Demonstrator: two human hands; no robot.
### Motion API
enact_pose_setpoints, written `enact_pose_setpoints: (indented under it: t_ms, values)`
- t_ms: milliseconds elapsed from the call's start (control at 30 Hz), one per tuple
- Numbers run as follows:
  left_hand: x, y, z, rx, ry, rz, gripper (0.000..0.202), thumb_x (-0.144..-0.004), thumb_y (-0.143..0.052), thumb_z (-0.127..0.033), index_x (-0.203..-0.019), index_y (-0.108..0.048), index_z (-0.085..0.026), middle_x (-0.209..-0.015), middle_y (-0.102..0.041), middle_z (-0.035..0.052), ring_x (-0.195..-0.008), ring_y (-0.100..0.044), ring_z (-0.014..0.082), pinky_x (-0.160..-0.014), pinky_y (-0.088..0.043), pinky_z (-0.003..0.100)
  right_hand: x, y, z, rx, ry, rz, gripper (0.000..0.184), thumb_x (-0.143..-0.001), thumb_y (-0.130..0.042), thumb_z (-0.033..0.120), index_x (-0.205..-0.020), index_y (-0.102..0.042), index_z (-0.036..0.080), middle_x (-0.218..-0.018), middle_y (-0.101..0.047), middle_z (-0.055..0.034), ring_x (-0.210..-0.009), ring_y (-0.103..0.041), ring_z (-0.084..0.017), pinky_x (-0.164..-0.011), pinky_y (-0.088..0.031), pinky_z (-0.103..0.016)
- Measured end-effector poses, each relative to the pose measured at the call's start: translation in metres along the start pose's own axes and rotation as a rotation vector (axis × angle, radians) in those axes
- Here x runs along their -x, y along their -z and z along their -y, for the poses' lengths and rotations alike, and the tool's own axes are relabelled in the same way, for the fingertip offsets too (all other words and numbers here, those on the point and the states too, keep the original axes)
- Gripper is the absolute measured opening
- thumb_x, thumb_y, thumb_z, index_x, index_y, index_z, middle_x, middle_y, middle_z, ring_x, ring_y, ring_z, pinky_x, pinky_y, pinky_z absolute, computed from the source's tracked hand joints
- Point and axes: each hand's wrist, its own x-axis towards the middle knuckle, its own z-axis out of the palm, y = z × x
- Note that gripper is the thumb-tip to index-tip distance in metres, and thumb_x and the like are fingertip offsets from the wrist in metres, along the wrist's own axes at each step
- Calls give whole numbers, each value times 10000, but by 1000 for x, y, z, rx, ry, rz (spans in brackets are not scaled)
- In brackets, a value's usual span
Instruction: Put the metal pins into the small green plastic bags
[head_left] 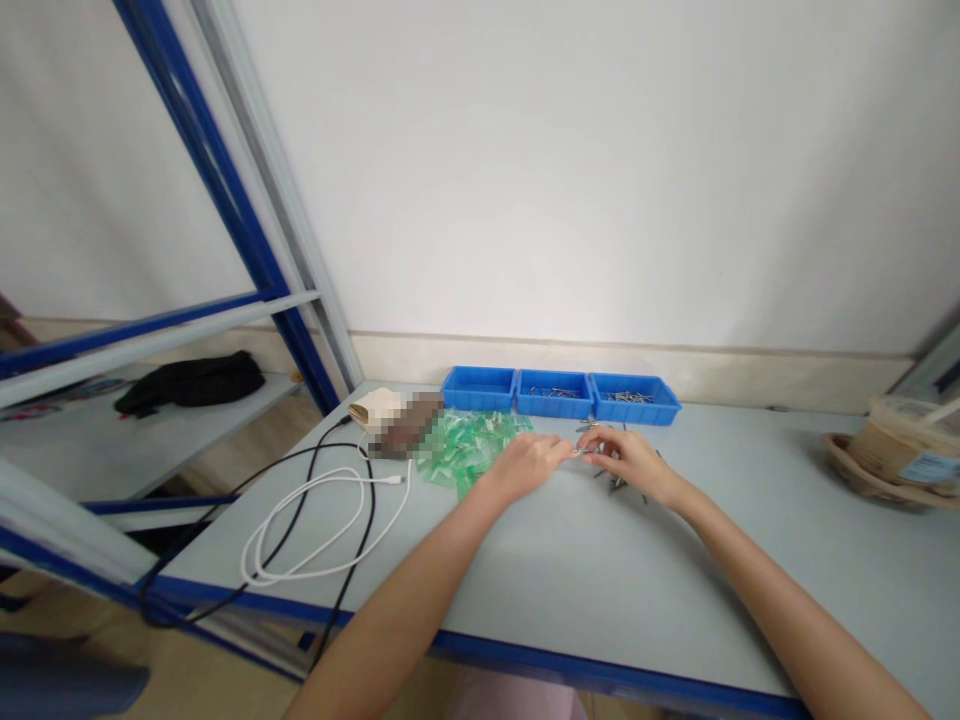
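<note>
My left hand [525, 463] and my right hand [630, 460] meet fingertip to fingertip over the grey table [570, 570], both pinched on a small metal part [581, 452] between them. Just left of my left hand lies a heap of small green plastic pieces [469, 447]. Several loose metal parts [611, 478] lie under and beside my right hand. Behind the hands stand three blue trays [559, 393] in a row, the middle and right ones holding small metal parts.
A white cable [315, 520] and a black cable [300, 500] loop across the table's left part. A beige pouch [375, 408] lies near the back left. A drink cup in a cardboard carrier [896, 450] stands at the far right. A black bag [191, 382] rests on the left shelf.
</note>
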Motion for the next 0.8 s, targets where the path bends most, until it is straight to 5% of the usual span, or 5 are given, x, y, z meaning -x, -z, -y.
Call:
enact_pose_setpoints:
  t_ms: [167, 333, 500, 800]
  values:
    - [-1, -2, -1, 92, 74, -27, 340, -945, -270, -316, -828, -543, -152, -709, -609, 27, -685, -597, 137, -614, -412, 233, 3, 3, 6, 185, -1, -61, 254, -818, -501, 414, -764, -617, 194, -616, -606, 7, -589, -552, -137, -588, -373, -236]
    - [-1, -2, -1, 138, 122, -10, 316, -940, -291, -314, -841, -548, -160, -714, -626, 22, -685, -611, 140, -605, -406, 228, 6, 6, 16, 279, 36, -112, 241, -859, -452, 387, -848, -632, 227, -807, -655, -2, -676, -573, -140, -612, -349, -230]
    - [0, -4, -1, 165, 112, 0, 290, -923, -337, -373, -976, -533, -165, -753, -643, 23, -708, -620, 151, -610, -413, 229, 7, 7, 20, 314, 27, -114, 294, -891, -388, 342, -788, -627, 206, -699, -641, -5, -633, -567, -139, -573, -321, -223]
    - [-1, 0, -2, 191, 124, -7, 329, -935, -295, -308, -827, -569, -161, -719, -627, 26, -681, -597, 145, -607, -381, 228, 5, 4, 12, 284, 63, -131, 237, -855, -464, 403, -898, -633, 242, -827, -665, 3, -639, -570, -128, -604, -353, -219]
